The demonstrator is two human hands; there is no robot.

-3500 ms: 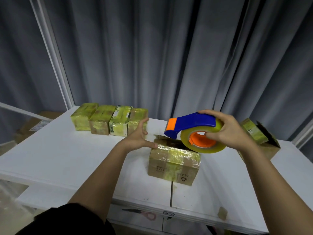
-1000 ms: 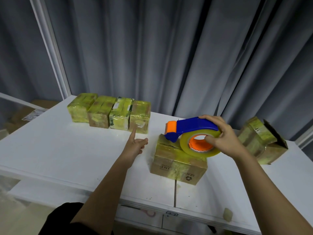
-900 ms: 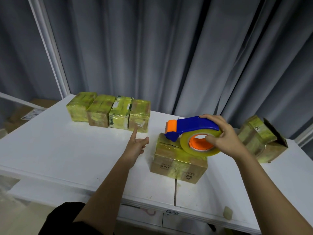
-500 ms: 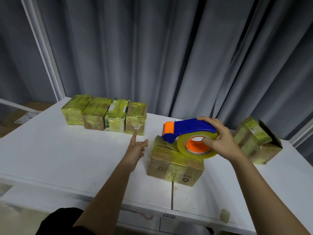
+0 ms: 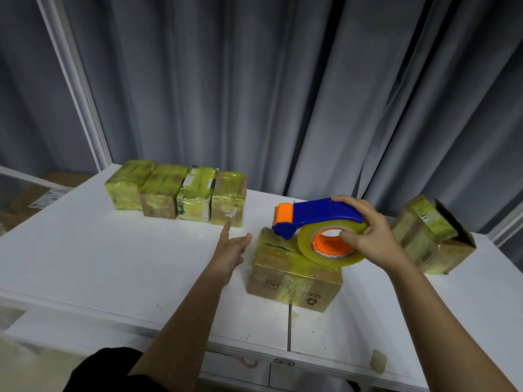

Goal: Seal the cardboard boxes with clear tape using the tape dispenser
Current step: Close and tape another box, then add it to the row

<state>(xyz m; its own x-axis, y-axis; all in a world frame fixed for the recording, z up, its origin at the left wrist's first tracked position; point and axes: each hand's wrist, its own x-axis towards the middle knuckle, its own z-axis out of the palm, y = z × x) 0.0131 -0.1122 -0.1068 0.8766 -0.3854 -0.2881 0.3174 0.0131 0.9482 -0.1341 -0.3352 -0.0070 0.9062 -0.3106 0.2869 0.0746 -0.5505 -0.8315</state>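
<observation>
Cardboard box [image 5: 291, 274], tape-wrapped, at table [image 5: 85, 250] centre-front, long axis 10-to-4 o'clock. Right hand [image 5: 365, 236] grips tape dispenser [image 5: 317, 222], roll resting on box top. Left hand [image 5: 230, 250], fingers relaxed, empty, just beside box at 9 o'clock; nearer for steadying.

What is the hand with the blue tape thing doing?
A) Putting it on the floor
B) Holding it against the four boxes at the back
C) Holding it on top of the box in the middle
C: the right hand grips the tape dispenser, whose roll rests on the middle box, away from the back row.
</observation>
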